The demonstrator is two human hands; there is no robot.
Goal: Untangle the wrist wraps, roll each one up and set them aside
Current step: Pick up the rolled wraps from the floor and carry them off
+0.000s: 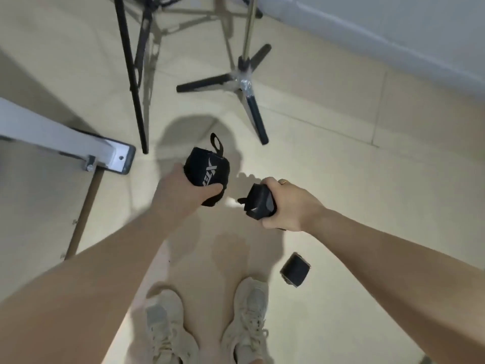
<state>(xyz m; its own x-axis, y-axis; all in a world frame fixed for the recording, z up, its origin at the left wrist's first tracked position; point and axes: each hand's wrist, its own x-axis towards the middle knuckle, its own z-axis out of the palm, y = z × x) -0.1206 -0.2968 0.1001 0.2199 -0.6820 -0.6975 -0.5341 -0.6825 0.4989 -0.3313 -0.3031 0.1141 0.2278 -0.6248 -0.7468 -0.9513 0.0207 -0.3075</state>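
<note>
Three black fabric wrist wraps show in the head view, each wound into a roll. The left hand (181, 187) is closed around the first rolled black wrist wrap (207, 174), the largest-looking one, with the thumb across its lower edge; white lettering runs along its side and a black thumb loop (216, 143) sticks up from its top. The right hand (288, 206) grips the second rolled black wrist wrap (258, 203), fingers curled over it and a short loose tab poking out toward the left; a gold-coloured ring (283, 182) sits on one finger of that hand. The two held rolls are near each other but apart, both raised above the pale beige tiled floor (367, 158). The third rolled black wrist wrap (295, 269) lies on the floor by itself, below the right forearm and just beside the person's right shoe. Two beige lace-up sneakers (207, 324) stand side by side at the bottom of the view, with two bare forearms reaching forward above them. Farther ahead on the floor stand two stands: a silver pole on a black tripod base (246, 82) with three spread legs, and a black folding-leg stand (133, 74) to its left. At the left edge a grey metal frame foot (115, 156) rests on the floor. A white wall (393, 27) runs along the upper right.
</note>
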